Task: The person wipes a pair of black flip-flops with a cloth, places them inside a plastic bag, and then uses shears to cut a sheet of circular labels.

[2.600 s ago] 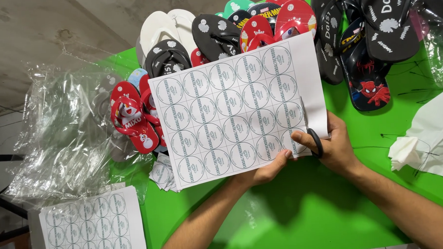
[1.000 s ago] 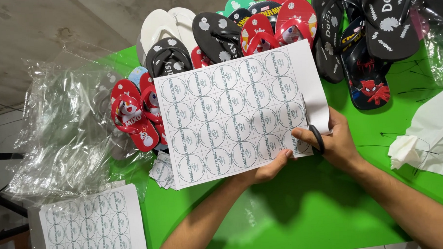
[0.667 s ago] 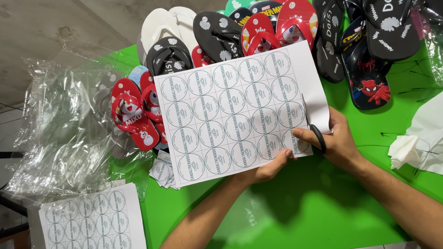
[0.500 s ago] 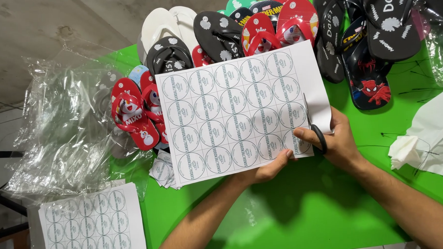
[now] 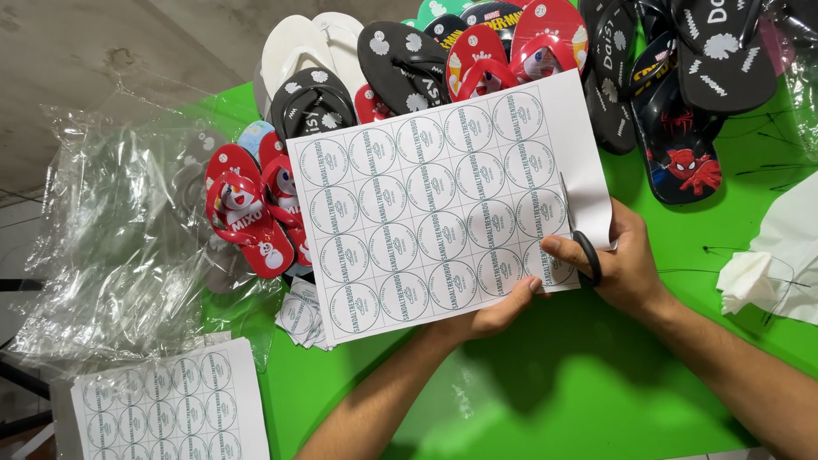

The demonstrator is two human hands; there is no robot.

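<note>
- The right hand (image 5: 621, 266) grips a pair of black-handled scissors (image 5: 580, 235), thumb through one loop and fingers curled around the other; the blades point up and away from the person, set into the right-hand part of a white paper sheet printed with rows of round labels (image 5: 426, 202).
- How far apart the blades stand cannot be told, since they lie edge-on against the paper.
- The left hand (image 5: 492, 314) pinches the sheet's lower edge, thumb on top and fingers tucked beneath, holding the paper raised above the bright green table (image 5: 542, 398).
- A narrow strip at the sheet's right edge, beyond the scissors, curls slightly over the right hand.
- Just under the sheet's lower left corner lies a small heap of cut label squares (image 5: 299, 314).
- Beyond the sheet's far edge a crowd of rubber flip-flops (image 5: 403, 62) in white, black and red is partly covered by the paper.
- A pair of red flip-flops with a cartoon penguin (image 5: 244, 218) lies left of the sheet, touching a pile of crumpled clear plastic bags (image 5: 110, 240).
- A second printed label sheet (image 5: 166, 415) rests at the table's near left corner, well apart from both hands.
- Crumpled white paper (image 5: 791, 262) lies to the right of the right forearm.
</note>
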